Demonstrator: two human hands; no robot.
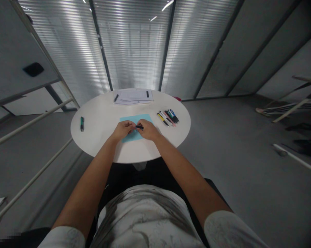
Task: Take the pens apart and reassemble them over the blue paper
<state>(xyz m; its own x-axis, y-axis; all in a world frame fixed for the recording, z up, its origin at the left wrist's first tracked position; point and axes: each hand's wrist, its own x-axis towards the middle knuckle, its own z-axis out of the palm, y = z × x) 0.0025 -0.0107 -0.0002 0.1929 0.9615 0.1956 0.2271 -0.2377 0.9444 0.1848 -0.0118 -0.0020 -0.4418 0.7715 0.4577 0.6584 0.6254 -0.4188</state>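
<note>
Both hands meet above a light blue sheet of paper [131, 138] on the round white table. My right hand [147, 129] is closed around a short, slim black object [139, 127]; its kind is too small to make out. My left hand [125, 128] is pinched at the left end of that object, fingertips close to those of the right. What the left fingertips grip is hidden. Right of the paper lies a group of pens [172, 116] in black, blue, white and yellow.
A stack of papers [133, 97] with dark items on it lies at the back of the table [98, 137]. A green and black marker [82, 124] is at the left. A whiteboard frame [39, 115] stands left, with glass panels and blinds [135, 48] behind.
</note>
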